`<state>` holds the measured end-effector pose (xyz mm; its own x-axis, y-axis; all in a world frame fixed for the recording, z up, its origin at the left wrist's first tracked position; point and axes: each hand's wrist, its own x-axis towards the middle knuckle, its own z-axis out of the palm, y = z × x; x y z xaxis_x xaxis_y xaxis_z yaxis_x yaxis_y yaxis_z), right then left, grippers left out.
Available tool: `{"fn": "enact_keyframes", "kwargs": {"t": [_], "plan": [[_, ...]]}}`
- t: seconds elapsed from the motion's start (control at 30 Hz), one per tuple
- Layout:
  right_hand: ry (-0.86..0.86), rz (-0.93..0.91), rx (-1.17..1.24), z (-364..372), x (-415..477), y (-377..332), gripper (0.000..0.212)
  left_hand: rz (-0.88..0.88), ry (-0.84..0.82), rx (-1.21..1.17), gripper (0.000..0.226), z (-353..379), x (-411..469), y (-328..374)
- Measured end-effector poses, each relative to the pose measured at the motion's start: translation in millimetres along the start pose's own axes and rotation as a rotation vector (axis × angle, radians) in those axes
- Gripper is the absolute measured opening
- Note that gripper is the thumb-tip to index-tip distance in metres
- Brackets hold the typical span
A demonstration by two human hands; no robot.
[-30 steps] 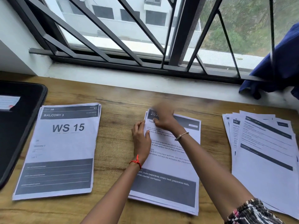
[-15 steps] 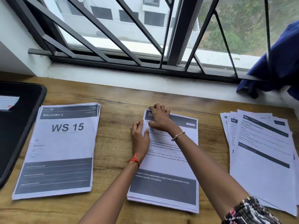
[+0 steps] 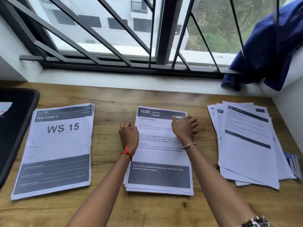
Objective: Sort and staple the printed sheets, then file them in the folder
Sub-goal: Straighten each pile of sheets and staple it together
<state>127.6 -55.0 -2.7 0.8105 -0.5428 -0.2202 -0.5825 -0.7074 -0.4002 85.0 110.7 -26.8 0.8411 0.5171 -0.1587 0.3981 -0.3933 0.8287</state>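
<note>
One black folder (image 3: 16,128) lies at the nine o'clock edge of the wooden table (image 3: 111,210), partly out of view, with a white slip showing on it. Three piles of printed sheets lie in a row. The first pile (image 3: 54,149), toward eight o'clock, is squared up and its top page reads "BALCONY 3" and "WS 15".

The second pile (image 3: 159,177) lies at the centre, headed "2639 KITCHEN" and "Yogurt Fruit Bowl", its lower edges slightly stepped. Two hands are at this pile. The left hand (image 3: 128,135), with one red thread at the wrist, sits at the pile's nine o'clock edge with its fingers curled under. Whether it is pinching paper or only resting there cannot be told. The right hand (image 3: 184,126), with one beaded bracelet at the wrist, is over the pile's one o'clock corner. Its fingers are loosely bent and grasp nothing.

The third pile (image 3: 246,145), toward three o'clock, is fanned out loosely, with several page corners showing. A small blue and white item (image 3: 293,166) lies just beside its right edge, too blurred to name.

One blue cloth (image 3: 265,46) hangs on the window bars (image 3: 114,30) at two o'clock.
</note>
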Motion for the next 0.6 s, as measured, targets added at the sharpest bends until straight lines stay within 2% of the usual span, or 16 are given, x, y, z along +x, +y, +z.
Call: {"fn": "enact_keyframes", "kwargs": {"t": [0.13, 0.3, 0.4, 0.5, 0.6], "plan": [[-0.057, 0.050, -0.050, 2.7, -21.4, 24.7, 0.067, 0.021, -0.043, 0.024, 0.026, -2.3, -4.7, -5.0], [-0.093, 0.017, 0.041, 5.1, -37.5, 30.5, 0.065, 0.002, -0.189, 0.016, 0.019, -10.6, -8.4, 0.6], [-0.129, 0.039, 0.143, 1.1, -34.1, 37.6, 0.065, -0.024, -0.274, -0.029, 0.006, -20.6, -6.5, 3.4], [-0.152, 0.039, 0.217, -6.1, -34.0, 43.3, 0.066, -0.078, -0.377, -0.122, 0.026, -26.8, -4.9, 0.1], [-0.195, 0.020, 0.362, -3.3, -32.7, 49.7, 0.059, -0.011, -0.445, -0.171, 0.034, -29.4, -16.4, 0.4]]}}
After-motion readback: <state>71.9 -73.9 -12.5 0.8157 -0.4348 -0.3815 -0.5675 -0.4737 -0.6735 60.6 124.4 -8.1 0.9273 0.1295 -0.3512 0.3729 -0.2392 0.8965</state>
